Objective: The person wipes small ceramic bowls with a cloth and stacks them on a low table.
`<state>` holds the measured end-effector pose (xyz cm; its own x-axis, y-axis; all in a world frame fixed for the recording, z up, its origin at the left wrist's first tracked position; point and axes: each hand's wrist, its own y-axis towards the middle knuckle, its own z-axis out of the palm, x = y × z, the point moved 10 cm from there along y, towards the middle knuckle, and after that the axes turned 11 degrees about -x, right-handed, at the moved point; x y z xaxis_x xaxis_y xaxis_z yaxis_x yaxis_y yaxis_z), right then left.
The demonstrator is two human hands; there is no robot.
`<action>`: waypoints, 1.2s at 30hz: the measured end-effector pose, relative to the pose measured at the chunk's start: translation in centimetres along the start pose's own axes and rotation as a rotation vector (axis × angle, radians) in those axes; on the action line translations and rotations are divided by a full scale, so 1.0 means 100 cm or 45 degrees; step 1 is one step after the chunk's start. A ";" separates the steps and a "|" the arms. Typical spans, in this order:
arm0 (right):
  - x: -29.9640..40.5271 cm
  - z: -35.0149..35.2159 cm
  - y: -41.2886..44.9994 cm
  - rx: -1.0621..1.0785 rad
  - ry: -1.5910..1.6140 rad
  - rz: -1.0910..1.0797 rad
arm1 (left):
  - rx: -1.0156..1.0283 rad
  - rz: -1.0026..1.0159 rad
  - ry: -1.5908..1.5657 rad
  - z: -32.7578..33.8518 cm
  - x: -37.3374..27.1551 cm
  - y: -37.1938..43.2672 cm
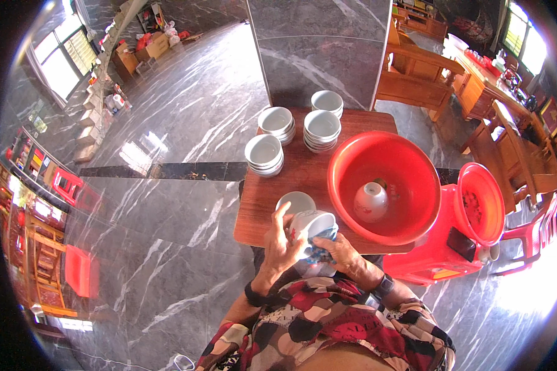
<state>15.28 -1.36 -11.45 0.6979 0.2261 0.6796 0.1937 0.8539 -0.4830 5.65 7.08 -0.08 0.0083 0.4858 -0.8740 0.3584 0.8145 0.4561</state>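
My left hand [281,243] grips a white bowl [301,225] with a red pattern, tilted near the table's front edge. My right hand [341,250] holds a blue patterned cloth [324,241] against the bowl's rim. Just beyond them stands another white bowl [297,201], partly hidden by my left hand. Several stacks of white bowls stand farther back: one stack [264,153] at the left, one [276,123] behind it, one [322,127] in the middle and one [327,102] at the rear. To the right, a red plastic basin [385,227] contains an upside-down white bowl [371,201].
Beneath these is a brown wooden table [297,174], with a marble-clad pillar [320,60] behind it. At the right, a red plastic stool [427,255] carries a smaller red basin [480,204] and a dark phone-like object [462,243]. Wooden benches [417,60] stand beyond.
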 end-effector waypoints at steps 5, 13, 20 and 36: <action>0.042 -0.012 0.003 -0.117 -0.469 -0.572 | 0.189 -0.070 0.015 0.014 0.003 0.000; 0.100 0.013 -0.020 -0.157 -1.164 -1.105 | 0.324 -0.123 0.072 0.022 0.000 -0.003; 0.099 0.051 -0.042 0.177 -1.803 -1.527 | 0.506 -0.180 0.232 0.038 0.008 -0.013; 0.043 -0.003 0.001 -0.093 -0.366 -0.610 | 0.046 -0.135 -0.151 0.010 0.009 -0.005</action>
<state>18.52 -0.45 -8.70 0.3060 -0.0512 0.9507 0.4972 0.8602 -0.1137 6.40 6.80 -1.25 0.0779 0.3550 -0.9316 0.3962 0.8464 0.3557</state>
